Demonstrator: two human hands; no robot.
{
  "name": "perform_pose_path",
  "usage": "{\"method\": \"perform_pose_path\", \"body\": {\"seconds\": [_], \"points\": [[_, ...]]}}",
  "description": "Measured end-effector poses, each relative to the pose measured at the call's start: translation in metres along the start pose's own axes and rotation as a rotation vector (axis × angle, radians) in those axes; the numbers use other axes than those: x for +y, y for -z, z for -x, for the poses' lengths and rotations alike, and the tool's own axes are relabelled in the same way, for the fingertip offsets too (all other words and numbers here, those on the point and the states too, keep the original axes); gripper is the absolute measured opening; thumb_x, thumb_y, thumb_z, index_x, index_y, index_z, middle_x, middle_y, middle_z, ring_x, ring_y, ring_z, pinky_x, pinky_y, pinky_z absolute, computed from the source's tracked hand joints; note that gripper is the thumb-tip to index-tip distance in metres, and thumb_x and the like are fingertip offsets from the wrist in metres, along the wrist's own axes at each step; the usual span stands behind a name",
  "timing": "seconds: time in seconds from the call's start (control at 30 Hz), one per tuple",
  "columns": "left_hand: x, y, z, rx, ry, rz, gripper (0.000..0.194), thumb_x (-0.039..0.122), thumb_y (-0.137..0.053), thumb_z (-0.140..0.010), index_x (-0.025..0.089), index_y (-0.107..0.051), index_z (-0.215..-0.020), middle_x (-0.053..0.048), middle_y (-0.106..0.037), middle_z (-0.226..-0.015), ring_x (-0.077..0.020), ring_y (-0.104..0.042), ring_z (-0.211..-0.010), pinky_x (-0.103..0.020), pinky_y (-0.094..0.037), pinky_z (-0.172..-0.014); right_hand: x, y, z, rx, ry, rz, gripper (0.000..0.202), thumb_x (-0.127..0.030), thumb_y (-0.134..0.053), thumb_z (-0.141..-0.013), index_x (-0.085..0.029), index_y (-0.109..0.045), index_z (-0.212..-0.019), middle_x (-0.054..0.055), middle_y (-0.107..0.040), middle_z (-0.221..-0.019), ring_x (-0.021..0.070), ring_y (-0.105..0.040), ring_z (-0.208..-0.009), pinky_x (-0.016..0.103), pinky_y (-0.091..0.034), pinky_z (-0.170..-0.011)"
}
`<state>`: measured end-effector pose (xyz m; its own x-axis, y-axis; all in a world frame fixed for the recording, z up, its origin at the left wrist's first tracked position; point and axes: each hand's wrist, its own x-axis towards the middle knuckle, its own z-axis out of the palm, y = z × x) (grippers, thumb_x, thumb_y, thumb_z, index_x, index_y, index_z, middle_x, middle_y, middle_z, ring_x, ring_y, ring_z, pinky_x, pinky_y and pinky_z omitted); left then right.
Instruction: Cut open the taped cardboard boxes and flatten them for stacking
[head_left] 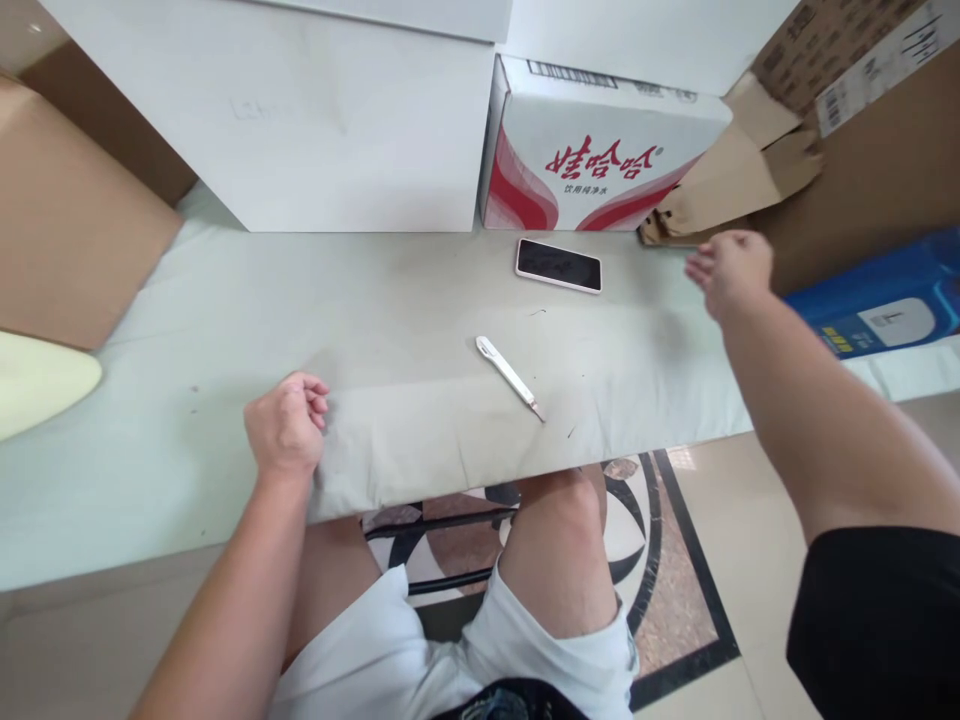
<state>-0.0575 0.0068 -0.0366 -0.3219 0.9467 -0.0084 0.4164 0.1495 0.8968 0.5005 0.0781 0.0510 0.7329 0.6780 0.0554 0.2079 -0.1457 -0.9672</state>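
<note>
White plastic, by its look, forms the slim pen-shaped tool (510, 372), which is laid slantwise on the cloth-covered table (397, 310), between the hands and below the dark-screened phone (559, 266). It is judged to be light, stiff and rather smooth, with its narrow tip likely the most fragile part; it is best gripped around the middle of its shaft. The phone would be somewhat heavier and slippery, and is better taken by its long edges. The left hand (289, 425) is curled into a loose fist at the near edge, with nothing seen in it. The right hand (735, 270) is blurred, its fingers bent; no held object is seen, and how fully it is closed cannot be told. On the red-and-white box (600, 165), 饮用纯净水 can be read beneath large red characters, apparently 娃哈哈. Faint, unclear lettering is borne by the white box (360, 130). A barcoded label (881, 70) is stuck on the carton (885, 150); the yellow print on the blue container (847, 300) cannot be made out.
</note>
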Motion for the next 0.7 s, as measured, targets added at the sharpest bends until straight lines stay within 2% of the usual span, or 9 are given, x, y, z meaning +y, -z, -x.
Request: {"method": "perform_pose_path", "body": {"seconds": [0.07,0.17,0.3,0.37,0.43,0.5,0.57,0.63,0.7], "points": [[-0.001,0.0,0.0,-0.004,0.005,0.019,0.024,0.027,-0.045,-0.077,0.018,-0.066,-0.07,0.001,-0.057,-0.055,-0.0116,-0.045,-0.046,-0.023,-0.034,-0.048,0.017,-0.014,0.035,-0.061,-0.014,0.062,0.017,-0.021,-0.061,-0.088,-0.025,-0.047,-0.081,-0.005,-0.051,-0.071,0.0125,-0.056,-0.067,0.026,-0.047,-0.06],[-0.002,-0.001,-0.001,-0.013,0.02,0.04,0.022,0.025,-0.046,-0.076,0.018,-0.066,-0.07,0.001,-0.057,-0.055,-0.0116,-0.045,-0.046,-0.022,-0.034,-0.049,0.033,-0.046,0.107,-0.265,0.05,0.126,0.009,-0.027,-0.064,-0.087,-0.023,-0.056,-0.086,-0.005,-0.059,-0.072,0.0122,-0.061,-0.068,0.03,-0.053,-0.068],[0.001,-0.005,-0.005,-0.006,0.037,0.067,0.019,0.025,-0.046,-0.072,0.019,-0.064,-0.066,0.001,-0.055,-0.051,-0.0117,-0.043,-0.043,-0.022,-0.031,-0.046,0.031,-0.115,0.219,-0.6,0.261,0.18,0.016,-0.034,-0.059,-0.092,-0.023,-0.066,-0.101,0.003,-0.075,-0.095,0.0165,-0.07,-0.089,0.037,-0.058,-0.091],[0.003,-0.006,-0.003,-0.011,0.038,0.082,0.017,0.026,-0.047,-0.071,0.019,-0.063,-0.065,0.001,-0.053,-0.049,-0.0114,-0.042,-0.042,-0.022,-0.031,-0.045,0.026,-0.151,0.269,-0.746,0.372,0.205,0.023,-0.036,-0.057,-0.095,-0.024,-0.069,-0.111,0.007,-0.077,-0.109,0.0201,-0.071,-0.102,0.037,-0.058,-0.096],[0.006,-0.005,0.003,-0.012,0.036,0.098,0.017,0.029,-0.048,-0.072,0.02,-0.062,-0.067,0.001,-0.053,-0.05,-0.0113,-0.044,-0.041,-0.022,-0.033,-0.045,0.022,-0.176,0.307,-0.853,0.505,0.298,0.027,-0.032,-0.053,-0.096,-0.023,-0.069,-0.116,0.011,-0.076,-0.118,0.024,-0.07,-0.111,0.039,-0.055,-0.1],[0.006,-0.001,0.008,0.005,0.034,0.1,0.026,0.037,-0.044,-0.081,0.021,-0.061,-0.07,-0.001,-0.056,-0.053,-0.013,-0.049,-0.042,-0.024,-0.039,-0.046,0.021,-0.188,0.33,-0.917,0.583,0.339,0.027,-0.029,-0.053,-0.095,-0.02,-0.071,-0.112,0.014,-0.076,-0.116,0.028,-0.068,-0.108,0.042,-0.053,-0.096],[0.004,0.007,0.007,0.055,0.025,0.072,0.034,0.041,-0.036,-0.088,0.021,-0.059,-0.073,-0.004,-0.06,-0.058,-0.0167,-0.059,-0.046,-0.027,-0.047,-0.048,0.024,-0.19,0.337,-0.933,0.625,0.342,0.025,-0.028,-0.051,-0.094,-0.019,-0.071,-0.105,0.017,-0.075,-0.114,0.0304,-0.067,-0.103,0.044,-0.05,-0.092],[0.003,0.02,0.001,0.153,-0.006,0.018,0.036,0.034,-0.026,-0.092,0.022,-0.057,-0.078,-0.008,-0.066,-0.068,-0.0201,-0.068,-0.056,-0.031,-0.055,-0.053,0.032,-0.191,0.335,-0.907,0.639,0.335,0.023,-0.027,-0.05,-0.093,-0.018,-0.07,-0.099,0.018,-0.075,-0.103,0.03,-0.065,-0.095,0.042,-0.047,-0.087],[0.008,0.038,-0.012,0.258,-0.066,-0.051,0.031,0.028,-0.029,-0.091,0.021,-0.058,-0.084,-0.011,-0.07,-0.083,-0.023,-0.075,-0.075,-0.034,-0.061,-0.064,0.039,-0.191,0.332,-0.876,0.65,0.327,0.021,-0.028,-0.049,-0.093,-0.019,-0.068,-0.095,0.016,-0.073,-0.094,0.029,-0.062,-0.089,0.04,-0.043,-0.081]]}}
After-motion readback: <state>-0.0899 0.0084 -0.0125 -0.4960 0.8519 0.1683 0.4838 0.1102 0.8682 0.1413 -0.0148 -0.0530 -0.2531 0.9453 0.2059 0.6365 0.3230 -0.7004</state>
